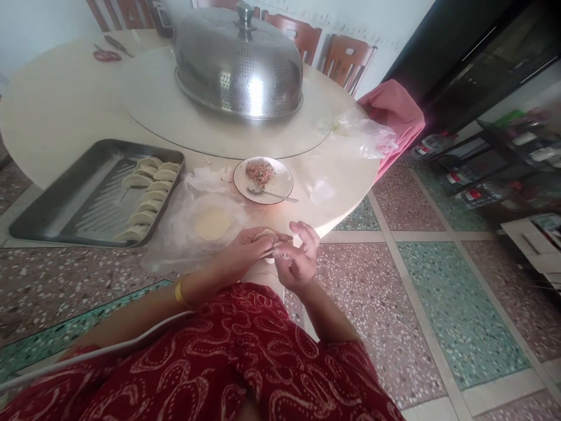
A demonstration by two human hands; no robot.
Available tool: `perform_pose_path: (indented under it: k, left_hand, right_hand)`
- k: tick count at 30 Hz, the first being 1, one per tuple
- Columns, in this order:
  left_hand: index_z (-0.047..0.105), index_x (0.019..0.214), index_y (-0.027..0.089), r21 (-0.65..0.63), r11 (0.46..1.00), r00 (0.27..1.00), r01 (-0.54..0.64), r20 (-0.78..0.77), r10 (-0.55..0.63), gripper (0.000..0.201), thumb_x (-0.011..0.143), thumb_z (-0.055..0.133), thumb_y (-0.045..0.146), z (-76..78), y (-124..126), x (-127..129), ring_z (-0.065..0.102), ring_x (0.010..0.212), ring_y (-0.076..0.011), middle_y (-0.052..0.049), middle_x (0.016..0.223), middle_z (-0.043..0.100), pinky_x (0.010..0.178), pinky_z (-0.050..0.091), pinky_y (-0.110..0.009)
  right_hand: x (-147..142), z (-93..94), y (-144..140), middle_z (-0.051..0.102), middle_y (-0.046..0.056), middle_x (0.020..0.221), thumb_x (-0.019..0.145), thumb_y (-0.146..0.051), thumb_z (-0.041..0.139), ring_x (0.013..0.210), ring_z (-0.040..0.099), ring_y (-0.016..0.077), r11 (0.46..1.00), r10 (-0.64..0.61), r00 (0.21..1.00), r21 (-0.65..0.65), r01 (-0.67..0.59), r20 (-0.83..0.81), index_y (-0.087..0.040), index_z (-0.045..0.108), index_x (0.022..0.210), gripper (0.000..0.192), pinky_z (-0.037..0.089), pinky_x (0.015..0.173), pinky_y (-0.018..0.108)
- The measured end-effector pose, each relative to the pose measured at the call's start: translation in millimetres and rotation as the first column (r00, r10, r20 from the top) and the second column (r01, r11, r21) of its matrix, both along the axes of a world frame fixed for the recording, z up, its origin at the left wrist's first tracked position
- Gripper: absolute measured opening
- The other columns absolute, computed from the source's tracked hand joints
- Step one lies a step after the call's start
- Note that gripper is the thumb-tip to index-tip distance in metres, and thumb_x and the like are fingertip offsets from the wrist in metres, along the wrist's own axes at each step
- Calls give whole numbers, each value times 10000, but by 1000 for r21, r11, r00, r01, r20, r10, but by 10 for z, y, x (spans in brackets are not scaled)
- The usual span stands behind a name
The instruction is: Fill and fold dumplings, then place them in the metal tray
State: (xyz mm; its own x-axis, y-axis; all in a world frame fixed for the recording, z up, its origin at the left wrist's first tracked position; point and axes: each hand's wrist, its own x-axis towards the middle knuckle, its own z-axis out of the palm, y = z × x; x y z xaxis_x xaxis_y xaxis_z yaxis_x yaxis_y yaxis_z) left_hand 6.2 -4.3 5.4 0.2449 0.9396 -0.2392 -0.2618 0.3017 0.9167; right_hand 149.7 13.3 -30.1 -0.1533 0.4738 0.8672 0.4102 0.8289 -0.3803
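My left hand [250,247] is closed around a pale dumpling [265,233], most of which the fingers hide. From the other side my right hand [298,257] pinches the dumpling's edge between thumb and finger, its other fingers raised. Just beyond the hands lies a plate [284,170] of minced filling [259,172] with a spoon [276,194] resting in it. Round dough wrappers [212,222] sit on a clear plastic bag [175,234] to the left. Several folded dumplings [149,204] line the right side of a dark baking tray [94,193].
A large steel dome lid [239,64] stands on the glass turntable [149,111] of the round table [56,105]. Scissors [107,55] and a knife [118,45] lie at the far left. A plastic bag [363,131] and a pink-draped chair [394,117] are at the right. A white cord [100,351] crosses my left arm.
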Motion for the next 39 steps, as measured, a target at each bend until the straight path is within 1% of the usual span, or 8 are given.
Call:
perform_pose_path:
  k: [5,9,15,23,28,32,36,39]
  left_hand:
    - [733,841,185,24,997,997,-72,36,71,240,847,690,422,-47,-17,-10,659,799,-154,-28,836,716,681,511,-225]
    - [760,927,183,67,993,996,-93,4,93,295,836,703,458,-75,-23,-14,683,894,-200,-56,916,741,742,535,-260]
    - [764,1037,189,86,993,996,-77,-29,80,391,834,683,513,-91,-35,-10,679,981,-235,-78,1000,744,760,546,-292]
    - [749,1090,166,127,988,989,-88,-109,102,459,820,678,530,-110,-58,-16,678,946,-241,-100,984,743,792,557,-337]
    - [669,1266,217,145,988,982,-52,-173,77,492,857,659,490,-87,-54,-24,653,1058,-250,-96,1153,715,865,548,-339]
    - [530,1416,289,216,976,959,17,-281,45,564,881,638,434,-28,-14,-79,591,1191,-246,-77,1385,585,960,508,-344]
    - [616,1300,242,237,959,907,154,-418,-43,502,834,665,420,59,34,-227,607,1136,-252,-91,1304,619,922,507,-348]
    - [695,1101,202,252,954,882,161,-470,-24,365,832,639,442,97,47,-335,632,978,-228,-74,1088,692,843,501,-334]
  right_hand:
    - [26,62,13,494,96,1377,825,-167,554,1302,471,272,990,41,999,-135,-42,-14,-283,509,1303,494,481,1036,527]
    - [69,66,36,434,116,1459,847,-209,541,1360,435,289,936,144,989,-322,-144,-23,-289,420,1432,602,462,1068,559]
    - [87,58,66,445,79,1510,866,-208,524,1396,426,272,879,228,973,-422,-222,-37,-294,548,1324,467,486,1062,528]
    - [52,66,110,514,32,1485,935,-222,517,1382,486,222,840,333,919,-376,-390,-211,-335,639,1220,330,475,1095,485]
    - [-14,75,64,649,62,1320,948,-305,550,1253,613,220,829,284,908,-397,-394,-309,-304,699,1100,212,542,1020,455]
    - [-77,62,-21,666,45,1288,935,-264,567,1197,647,205,830,211,890,-407,-382,-405,-298,724,1012,179,542,1020,444]
    - [-93,41,-91,658,72,1302,928,-316,569,1200,641,221,788,139,900,-505,-354,-414,-264,725,964,168,551,995,448]
    - [-88,18,-111,729,59,1149,905,-372,604,1057,703,204,691,73,858,-595,-411,-508,-252,727,926,173,599,877,388]
